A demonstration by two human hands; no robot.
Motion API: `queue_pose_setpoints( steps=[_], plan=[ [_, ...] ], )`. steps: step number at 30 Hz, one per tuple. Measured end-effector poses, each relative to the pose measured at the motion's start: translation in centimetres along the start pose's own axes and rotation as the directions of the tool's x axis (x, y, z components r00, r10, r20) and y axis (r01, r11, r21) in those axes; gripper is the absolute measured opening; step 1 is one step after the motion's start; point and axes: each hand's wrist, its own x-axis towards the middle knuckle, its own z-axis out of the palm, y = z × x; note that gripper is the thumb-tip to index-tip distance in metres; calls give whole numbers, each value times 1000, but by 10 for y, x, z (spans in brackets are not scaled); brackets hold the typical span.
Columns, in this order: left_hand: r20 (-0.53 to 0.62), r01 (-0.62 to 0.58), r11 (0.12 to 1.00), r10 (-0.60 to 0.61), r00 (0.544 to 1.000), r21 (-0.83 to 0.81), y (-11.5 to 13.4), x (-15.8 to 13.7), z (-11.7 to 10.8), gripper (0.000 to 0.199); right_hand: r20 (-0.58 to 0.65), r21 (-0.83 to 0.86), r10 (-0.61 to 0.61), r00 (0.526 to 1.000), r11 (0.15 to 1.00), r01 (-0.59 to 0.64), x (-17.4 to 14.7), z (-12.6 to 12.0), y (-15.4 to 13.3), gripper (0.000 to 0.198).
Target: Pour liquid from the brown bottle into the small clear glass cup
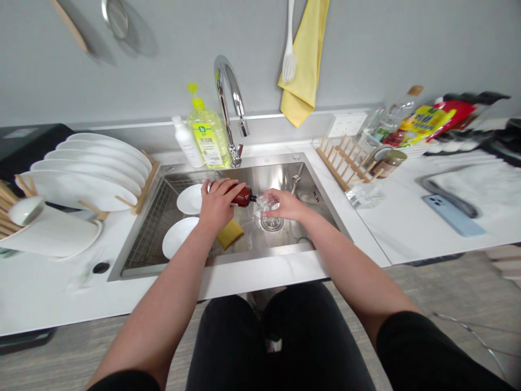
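- Black pants (319, 347) fill the bottom middle.
- Left hand (220, 200) holds a brown bottle (245, 197), tipped sideways, mid-frame.
- Right hand (286, 205) holds a clear thing (263, 206) by the bottle's tip.
- Yellow sponge (230, 234) lies lower, in the sink (264, 175).

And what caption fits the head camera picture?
Over a sink, left fingers hold a brown bottle sideways; right fingers hold something clear at its neck.

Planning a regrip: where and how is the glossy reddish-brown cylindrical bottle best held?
I'd grip the bottle around its body from above, as the left hand does. It's held sideways, its narrow black neck pointing at the clear rounded vessel in the right hand, so leave that end free.
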Motion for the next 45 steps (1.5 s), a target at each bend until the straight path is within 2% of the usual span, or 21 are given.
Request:
queue_pose_setpoints(
  steps=[10,17,45],
  plan=[
    [17,6,1000,-7,1000,10,2,1,-2,89,0,-17,-1,1000,1000,1,0,0,1,62],
    [4,-6,1000,6,1000,13,1,0,-1,84,-7,-14,-3,1000,1000,2,0,0,1,66],
    [-53,-40,998,42,998,51,0,-1,3,75,-2,-17,-26,1000,1000,26,-1,-2,-3,61]
  ],
)
